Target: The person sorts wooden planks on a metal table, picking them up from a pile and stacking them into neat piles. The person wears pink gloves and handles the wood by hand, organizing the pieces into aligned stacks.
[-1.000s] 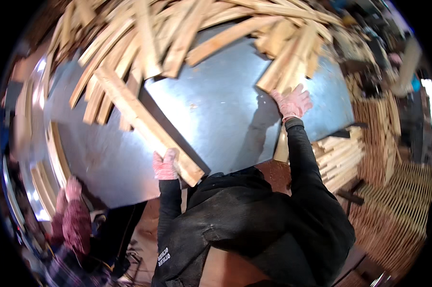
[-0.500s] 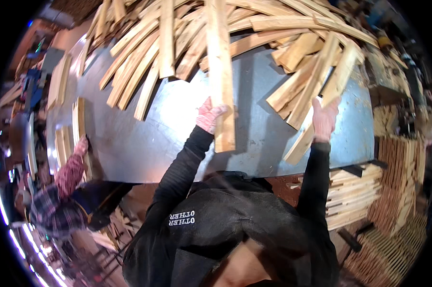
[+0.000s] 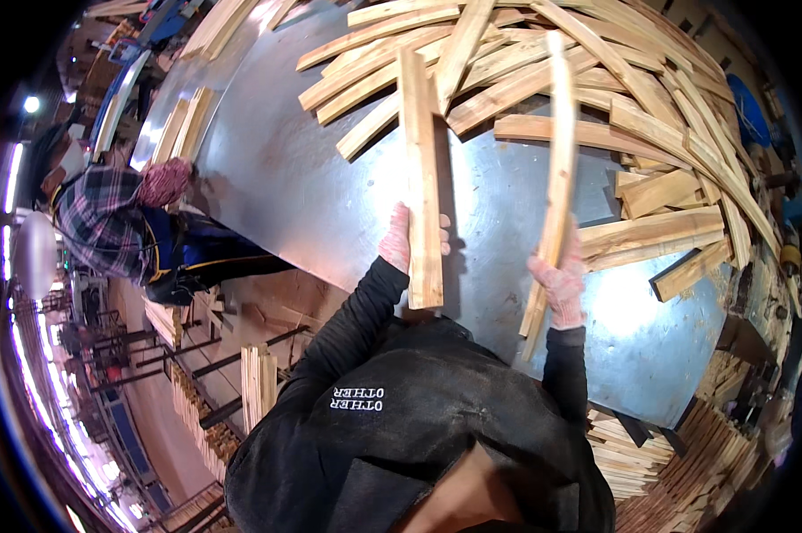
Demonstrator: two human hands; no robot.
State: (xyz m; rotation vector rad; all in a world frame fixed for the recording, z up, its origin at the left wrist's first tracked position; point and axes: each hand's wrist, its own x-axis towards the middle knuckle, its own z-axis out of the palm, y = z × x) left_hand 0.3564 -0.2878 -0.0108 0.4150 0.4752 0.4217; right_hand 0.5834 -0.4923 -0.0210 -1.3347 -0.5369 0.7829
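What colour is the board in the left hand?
The board is pale yellowish tan, like bare wood; the head view shows it best.

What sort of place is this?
Probably a woodworking shop or timber mill: wooden boards lie heaped on a broad metal table, stacked wood strips show by its near right edge, and a co-worker is at its left.

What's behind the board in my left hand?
Behind the board, fingers of your left hand show at its right edge, over the metal table; most of the palm is covered.
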